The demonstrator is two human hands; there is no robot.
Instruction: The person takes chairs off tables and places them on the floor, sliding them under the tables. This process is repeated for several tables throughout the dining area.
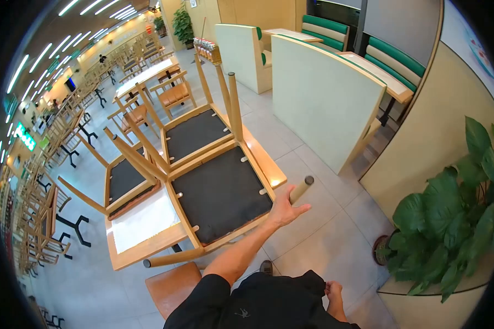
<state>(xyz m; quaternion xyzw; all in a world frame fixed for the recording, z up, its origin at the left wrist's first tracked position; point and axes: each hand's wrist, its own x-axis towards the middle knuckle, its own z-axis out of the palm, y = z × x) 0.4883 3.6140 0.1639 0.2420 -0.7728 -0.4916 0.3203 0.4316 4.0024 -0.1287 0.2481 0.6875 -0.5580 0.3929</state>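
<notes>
"Hands first: what is the nearer one doing?"

"The right hand (333, 294) is hanging low at five o'clock, just beside the black clothing, with the arm pointing straight down. I cannot tell whether it is open or closed."

"And the other?"

"The left arm is reaching forward and up toward one o'clock, bare from the short sleeve, with the elbow nearly straight. The left hand (284, 213) is closing around a chair leg (301, 190), thumb on the near side and fingers wrapping the far side."

"Where is that leg sitting?"

"Just right of centre. It is sticking up toward one o'clock from the upturned chair (219, 194), which is lying seat-down on the table (142, 222), dark underside facing up."

"Anything around it?"

"An orange seat (173, 288) is showing at seven o'clock, under the table's near edge. A second upturned chair (195, 134) is lying just beyond the first at twelve o'clock, and a third (125, 178) is lying at ten. A potted plant (450, 230) is standing at three o'clock, well apart from the hand. A pale booth partition (324, 98) is standing farther off at one o'clock."
</notes>
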